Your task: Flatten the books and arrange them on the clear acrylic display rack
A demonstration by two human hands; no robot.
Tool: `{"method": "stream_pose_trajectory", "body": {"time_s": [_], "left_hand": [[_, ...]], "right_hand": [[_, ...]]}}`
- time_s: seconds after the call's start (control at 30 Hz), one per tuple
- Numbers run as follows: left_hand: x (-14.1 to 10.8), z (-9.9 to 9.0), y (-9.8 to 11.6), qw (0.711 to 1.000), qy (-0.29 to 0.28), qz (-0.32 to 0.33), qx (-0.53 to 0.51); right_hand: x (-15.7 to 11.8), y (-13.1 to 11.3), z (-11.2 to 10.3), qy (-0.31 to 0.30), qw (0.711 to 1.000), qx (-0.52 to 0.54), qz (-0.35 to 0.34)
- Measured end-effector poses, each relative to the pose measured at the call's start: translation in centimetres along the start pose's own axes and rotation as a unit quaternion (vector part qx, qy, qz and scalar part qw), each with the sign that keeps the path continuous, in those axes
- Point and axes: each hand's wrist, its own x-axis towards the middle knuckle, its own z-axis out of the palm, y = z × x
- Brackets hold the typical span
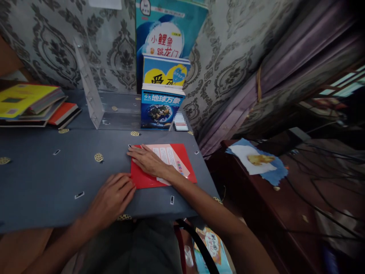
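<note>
Red booklet [184,152]: lies flat on the tabletop [42,182], toward its right side; a pale printed panel covers part of the upper face.
Booklet edges: left edge at the left fingers; right edge near the tabletop's slanting right edge, a strip of surface between; lower edge well apart from the tabletop's near edge.
Right hand [148,161]: laid across the booklet's upper left part, forearm crossing its lower edge; grip extended, fingers close together, palm down.
Left hand [114,194]: rests at the booklet's lower left edge, fingertips touching it; fingers bent and side by side; whether the grip pinches the edge, cannot tell.
Room around: patterned gray surface spans from the left hand to the left border of view, and a band of it separates the booklet from the upright books.
Earth-cover book [161,121]: upright beyond the booklet, in front of the yellow-and-blue book [148,70] and the tall teal book [195,21].
Clear rack panel [92,95]: stands left of these books, well apart from them.
Book pile [28,99]: far left of the tabletop, edges uneven.
Brown side table [308,182]: beyond the right edge, across a dark gap; holds a blue cloth [281,173] and cables.
Curtain [239,102]: hangs behind that gap.
</note>
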Motion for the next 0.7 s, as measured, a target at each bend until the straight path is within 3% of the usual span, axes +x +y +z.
{"method": "stream_pose_trajectory", "body": {"time_s": [0.1,0.27,0.43,0.7], "left_hand": [[2.9,0.2,-1.5,0.999,-0.030,0.000,0.033],[7.1,2.2,-4.1,0.994,-0.076,-0.044,0.070],[7.4,3.6,-5.2,0.991,-0.080,-0.062,0.091],[7.0,3.5,-5.0,0.991,-0.073,-0.052,0.098]], "right_hand": [[-0.3,0.4,0.2,0.039,0.998,0.043,0.014],[-1.5,1.5,0.1,0.100,0.990,0.079,0.058],[-4.4,2.4,-1.0,0.115,0.987,0.058,0.098],[-10.2,6.1,-3.1,0.165,0.964,0.011,0.207]]}}
